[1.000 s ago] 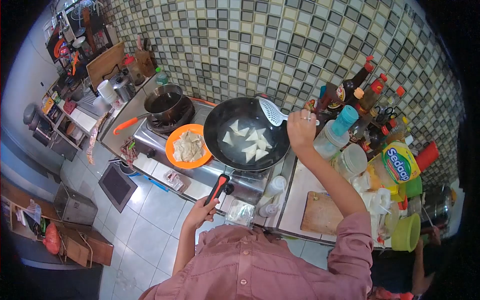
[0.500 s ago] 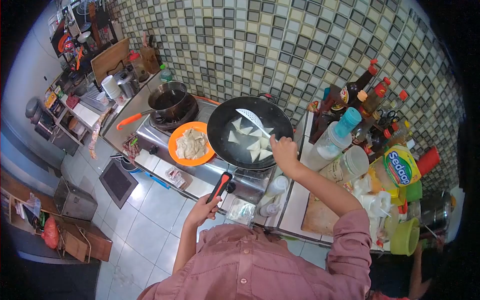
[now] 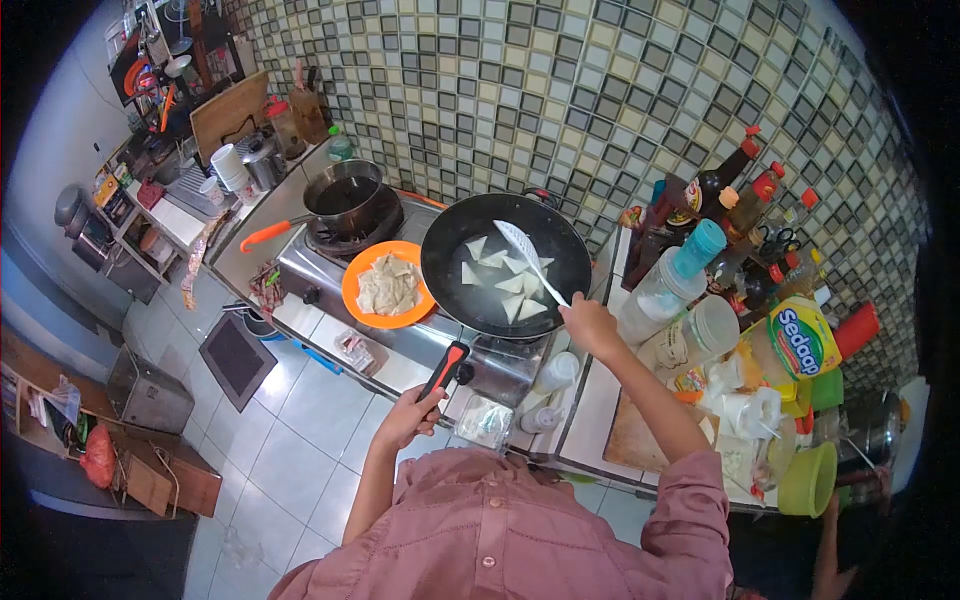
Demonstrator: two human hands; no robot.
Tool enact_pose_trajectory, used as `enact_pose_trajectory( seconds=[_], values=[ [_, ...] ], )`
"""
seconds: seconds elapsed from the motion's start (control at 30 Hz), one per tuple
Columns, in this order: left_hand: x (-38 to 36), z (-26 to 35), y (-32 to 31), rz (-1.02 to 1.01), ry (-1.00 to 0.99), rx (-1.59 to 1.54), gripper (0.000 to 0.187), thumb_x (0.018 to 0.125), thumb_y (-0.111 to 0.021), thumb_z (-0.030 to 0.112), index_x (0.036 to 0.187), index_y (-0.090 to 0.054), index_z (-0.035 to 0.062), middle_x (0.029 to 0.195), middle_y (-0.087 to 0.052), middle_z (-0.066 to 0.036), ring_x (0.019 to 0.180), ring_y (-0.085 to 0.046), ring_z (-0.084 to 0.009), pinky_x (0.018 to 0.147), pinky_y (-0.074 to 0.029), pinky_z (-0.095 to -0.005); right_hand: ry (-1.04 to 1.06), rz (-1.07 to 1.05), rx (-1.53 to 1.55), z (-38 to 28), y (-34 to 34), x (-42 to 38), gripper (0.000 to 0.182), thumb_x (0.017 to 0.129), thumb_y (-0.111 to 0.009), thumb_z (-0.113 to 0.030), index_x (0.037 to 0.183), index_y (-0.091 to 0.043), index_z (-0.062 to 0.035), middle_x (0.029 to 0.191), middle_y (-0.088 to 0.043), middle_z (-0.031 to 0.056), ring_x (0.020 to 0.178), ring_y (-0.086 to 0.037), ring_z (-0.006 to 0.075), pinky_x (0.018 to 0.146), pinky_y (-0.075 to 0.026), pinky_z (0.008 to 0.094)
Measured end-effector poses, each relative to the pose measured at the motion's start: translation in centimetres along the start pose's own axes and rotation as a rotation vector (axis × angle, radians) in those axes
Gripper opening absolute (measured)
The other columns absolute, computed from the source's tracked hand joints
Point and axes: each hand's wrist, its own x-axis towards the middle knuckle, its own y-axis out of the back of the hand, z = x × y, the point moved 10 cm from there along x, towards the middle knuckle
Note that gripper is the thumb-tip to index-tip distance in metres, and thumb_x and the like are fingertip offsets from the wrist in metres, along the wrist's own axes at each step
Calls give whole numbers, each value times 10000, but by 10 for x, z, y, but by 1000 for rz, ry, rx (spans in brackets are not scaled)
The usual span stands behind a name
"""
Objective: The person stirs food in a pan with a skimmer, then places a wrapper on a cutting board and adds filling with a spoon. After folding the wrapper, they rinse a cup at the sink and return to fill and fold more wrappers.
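1. The left hand [image 3: 408, 418] is closed around the black and red wok handle [image 3: 443, 370], fingers wrapped over its near end.
2. The right hand [image 3: 590, 325] is closed on the near end of a white slotted spoon [image 3: 516, 242], whose head lies over the middle of the wok [image 3: 565, 232], on the far side of the pale triangles.
3. The wok sits on the right side of the steel stove [image 3: 505, 372], its handle pointing toward the person.
4. Several pale triangles [image 3: 512, 306] lie spread across the bottom of the wok, most of them right of its middle.
5. Just left of the wok, an orange plate [image 3: 408, 319] holds a heap of pale, floppy pieces [image 3: 387, 285].
6. Farther left, a metal pot [image 3: 343, 190] with an orange handle stands on the other burner.
7. To the right, on the counter, are tall jars [image 3: 660, 295], sauce bottles [image 3: 712, 190] and a yellow and green Sedaap packet [image 3: 800, 338]. A wooden board [image 3: 632, 437] lies nearer, partly behind the right forearm.
8. At the near right edge, part of another person's arm [image 3: 829, 555] shows.
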Motion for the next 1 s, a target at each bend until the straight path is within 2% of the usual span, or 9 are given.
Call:
enact_pose_trajectory(
  seconds=[0.17, 0.4, 0.5, 0.6, 0.67, 0.7, 0.77, 0.87, 1.0],
  values=[
    [-1, 1, -1, 9, 9, 18, 241, 887, -495, 289, 922, -481, 50, 541, -355, 44, 395, -280, -39, 402, -309, -196, -29, 0, 82, 10, 16, -8, 326, 832, -489, -363, 908, -555, -53, 773, -621, 174, 748, -604, 380, 657, -463, 490],
    [2, -4, 1, -14, 32, -29, 243, 884, -503, 296, 923, -485, 57, 541, -364, 39, 387, -279, -37, 399, -313, -202, -58, 117, 70, -3, 17, -10, 278, 820, -516, -315, 898, -555, -51, 756, -621, 175, 732, -607, 375, 620, -466, 491],
    [3, -6, 0, -52, 28, -62, 271, 883, -495, 331, 936, -490, 65, 561, -403, 30, 402, -317, -40, 405, -335, -200, -34, 148, 80, -14, 13, -7, 265, 810, -535, -301, 892, -554, -50, 754, -622, 172, 717, -611, 370, 587, -475, 477],
    [-2, -4, 3, 5, 2, -66, 346, 886, -460, 397, 976, -495, 64, 617, -467, 15, 423, -370, -53, 433, -374, -190, 23, 198, 47, -25, 14, -9, 247, 786, -571, -279, 891, -552, -57, 742, -621, 165, 705, -617, 356, 564, -485, 453],
    [-5, -4, 17, 115, -49, -96, 412, 890, -416, 447, 1017, -495, 63, 715, -519, 0, 508, -445, -74, 491, -417, -199, 61, 240, 4, -30, 16, -10, 239, 771, -593, -265, 891, -551, -62, 732, -621, 162, 700, -621, 346, 556, -490, 439],
    [-9, -4, 18, 118, -51, -96, 412, 890, -416, 447, 1017, -495, 63, 715, -519, 0, 508, -445, -74, 491, -417, -199, 64, 267, -18, -30, 17, -11, 237, 760, -608, -257, 886, -548, -66, 718, -620, 152, 689, -625, 332, 552, -491, 433],
    [-18, 0, 24, 159, -89, -145, 436, 888, -405, 465, 1044, -493, 68, 806, -532, -13, 609, -486, -92, 558, -446, -228, 72, 296, -38, -29, 18, -11, 237, 748, -624, -249, 881, -545, -69, 704, -620, 142, 678, -630, 319, 547, -491, 428],
    [-24, -16, 47, 211, -71, -152, 444, 880, -415, 475, 1046, -497, 71, 843, -524, -17, 695, -499, -107, 598, -455, -254, 36, 265, -20, -22, 17, -11, 300, 732, -644, -286, 888, -514, -65, 720, -619, 139, 662, -619, 337, 535, -481, 445],
    [-35, -47, 70, 242, -80, -179, 411, 880, -438, 440, 1039, -504, 67, 834, -516, -19, 692, -501, -113, 606, -454, -259, 4, 258, -33, -12, 14, -18, 341, 716, -661, -307, 875, -501, -52, 678, -619, 140, 636, -622, 336, 530, -481, 448]
  ],
)
